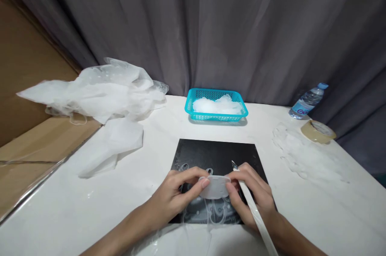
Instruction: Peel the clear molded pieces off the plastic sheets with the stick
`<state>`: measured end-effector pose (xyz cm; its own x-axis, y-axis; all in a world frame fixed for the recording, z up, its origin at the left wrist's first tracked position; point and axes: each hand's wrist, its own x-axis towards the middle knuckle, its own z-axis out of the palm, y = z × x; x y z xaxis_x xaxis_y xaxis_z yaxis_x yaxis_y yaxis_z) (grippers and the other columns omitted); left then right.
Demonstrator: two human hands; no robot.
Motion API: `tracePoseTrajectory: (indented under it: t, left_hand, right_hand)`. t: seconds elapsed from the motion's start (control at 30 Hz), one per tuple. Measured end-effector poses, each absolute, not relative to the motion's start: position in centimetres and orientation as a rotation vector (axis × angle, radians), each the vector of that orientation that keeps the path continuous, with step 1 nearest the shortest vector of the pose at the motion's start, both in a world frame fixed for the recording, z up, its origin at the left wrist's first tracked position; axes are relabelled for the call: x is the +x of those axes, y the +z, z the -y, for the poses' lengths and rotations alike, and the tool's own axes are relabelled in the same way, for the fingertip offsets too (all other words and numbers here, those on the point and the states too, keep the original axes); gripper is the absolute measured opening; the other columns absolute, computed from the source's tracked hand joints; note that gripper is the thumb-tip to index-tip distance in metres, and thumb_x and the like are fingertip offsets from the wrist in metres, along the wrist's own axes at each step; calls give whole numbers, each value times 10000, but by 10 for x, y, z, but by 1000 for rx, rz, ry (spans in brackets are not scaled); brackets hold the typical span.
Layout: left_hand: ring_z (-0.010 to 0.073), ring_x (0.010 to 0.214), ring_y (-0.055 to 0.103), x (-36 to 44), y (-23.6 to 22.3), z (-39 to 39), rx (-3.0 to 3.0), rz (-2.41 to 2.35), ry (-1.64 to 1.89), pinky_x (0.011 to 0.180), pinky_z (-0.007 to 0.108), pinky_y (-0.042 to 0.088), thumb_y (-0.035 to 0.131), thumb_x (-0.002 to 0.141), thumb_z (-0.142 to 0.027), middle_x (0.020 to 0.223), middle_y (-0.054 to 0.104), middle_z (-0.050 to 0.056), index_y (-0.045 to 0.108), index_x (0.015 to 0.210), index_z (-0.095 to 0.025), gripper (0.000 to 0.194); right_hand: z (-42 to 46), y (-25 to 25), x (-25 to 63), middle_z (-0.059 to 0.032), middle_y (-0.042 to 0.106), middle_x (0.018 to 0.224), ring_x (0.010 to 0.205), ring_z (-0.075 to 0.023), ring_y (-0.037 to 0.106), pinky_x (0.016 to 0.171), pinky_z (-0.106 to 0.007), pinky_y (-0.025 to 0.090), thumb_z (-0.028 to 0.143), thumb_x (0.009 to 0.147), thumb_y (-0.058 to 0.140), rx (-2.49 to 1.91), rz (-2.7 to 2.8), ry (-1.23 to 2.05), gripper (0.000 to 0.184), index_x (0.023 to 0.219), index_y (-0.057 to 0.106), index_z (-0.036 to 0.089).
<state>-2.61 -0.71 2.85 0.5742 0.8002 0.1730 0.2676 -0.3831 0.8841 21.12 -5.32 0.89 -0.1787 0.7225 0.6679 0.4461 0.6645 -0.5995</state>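
A translucent, whitish oval piece of soft plastic [214,187] is held up between my two hands over a black board [217,151]. My left hand [177,189] pinches its left end between thumb and fingers. At the right end, the thumb and forefinger of my right hand [253,193] grip it too. A white-handled craft knife [255,209] rests across that same right hand, its metal tip pointing up and away. Below the piece, a clear sheet with ring-shaped outlines [217,211] lies on the board, partly hidden by my hands.
Behind the board stands a turquoise basket [217,117] with white translucent pieces. White plastic sheeting [114,91] is heaped at the left, beside a cardboard box [27,139]. To the right are thin clear scraps [307,159], a tape roll [318,131] and a water bottle [307,101].
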Motion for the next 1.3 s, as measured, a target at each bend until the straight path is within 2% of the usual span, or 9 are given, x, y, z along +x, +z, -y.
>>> tracePoseTrajectory:
  t: [0.27, 0.47, 0.63, 0.7, 0.77, 0.87, 1.07, 1.23, 1.3]
  left_hand:
    - [119, 647, 541, -24, 31, 3, 1762, -885, 696, 607, 214, 421, 537, 1073, -390, 746, 650, -14, 733, 963, -183, 306]
    - [135, 659, 583, -24, 30, 1, 1642, -887, 654, 655, 228, 443, 509, 1080, -492, 693, 631, -29, 667, 963, -187, 363]
    - [181, 804, 664, -30, 31, 3, 1770, -908, 529, 763, 263, 479, 448, 1108, -486, 837, 693, -1, 650, 1066, -221, 336]
    - [209, 943, 666, -35, 32, 2, 1914, -930, 453, 864, 284, 487, 525, 1081, -464, 1009, 702, 17, 619, 1177, -252, 251]
    - [237, 1054, 640, -41, 33, -1, 2043, -932, 392, 952, 305, 482, 658, 1008, -458, 1133, 676, 34, 588, 1216, -264, 293]
    - [267, 1115, 611, -46, 35, -7, 2140, -916, 286, 1001, 324, 478, 748, 930, -491, 1148, 642, 42, 598, 1130, -250, 347]
    - [300, 1209, 590, -49, 37, -16, 2213, -846, 125, 1106, 371, 430, 843, 835, -472, 1209, 620, 48, 670, 1067, -243, 369]
    - [256, 1154, 622, -52, 37, -16, 2218, -757, 187, 1182, 386, 378, 721, 973, -370, 1129, 632, 34, 694, 968, -245, 128]
    - [251, 1141, 629, -51, 37, -15, 2202, -725, 218, 1230, 408, 326, 646, 1032, -387, 1081, 638, 29, 689, 979, -247, 155]
  right_hand:
    - [50, 7, 212, -28, 547, 824, 747, -190, 533, 682, -327, 475, 84, 941, 609, -964, 1877, 335, 171, 1077, 601, 188]
    - [47, 4, 209, -20, 553, 827, 750, -183, 563, 690, -313, 485, 106, 952, 597, -985, 1817, 381, 149, 1068, 608, 200]
    - [44, 3, 205, -4, 551, 787, 699, -155, 564, 628, -258, 469, 122, 987, 572, -1025, 1738, 409, 107, 944, 618, 209]
    - [34, 8, 205, -3, 565, 783, 679, -144, 575, 601, -239, 463, 157, 1000, 561, -1043, 1726, 420, 118, 910, 617, 208]
    - [12, 18, 207, 2, 580, 762, 656, -137, 584, 601, -233, 469, 206, 1003, 552, -1070, 1732, 382, 156, 859, 614, 207]
    - [-48, 42, 217, 8, 602, 723, 649, -148, 597, 648, -251, 490, 295, 986, 550, -1160, 1716, 280, 209, 810, 621, 207]
    - [-145, 65, 246, -93, 654, 817, 804, -256, 629, 781, -371, 491, 391, 1005, 502, -1357, 1555, 112, 315, 865, 681, 172]
    - [-75, 36, 238, -76, 703, 875, 838, -238, 661, 819, -369, 524, 305, 1016, 557, -1248, 1797, 215, 212, 938, 722, 196]
    - [-29, 27, 231, -48, 721, 898, 881, -216, 670, 822, -331, 542, 280, 1000, 636, -1120, 1980, 322, 121, 1016, 742, 223]
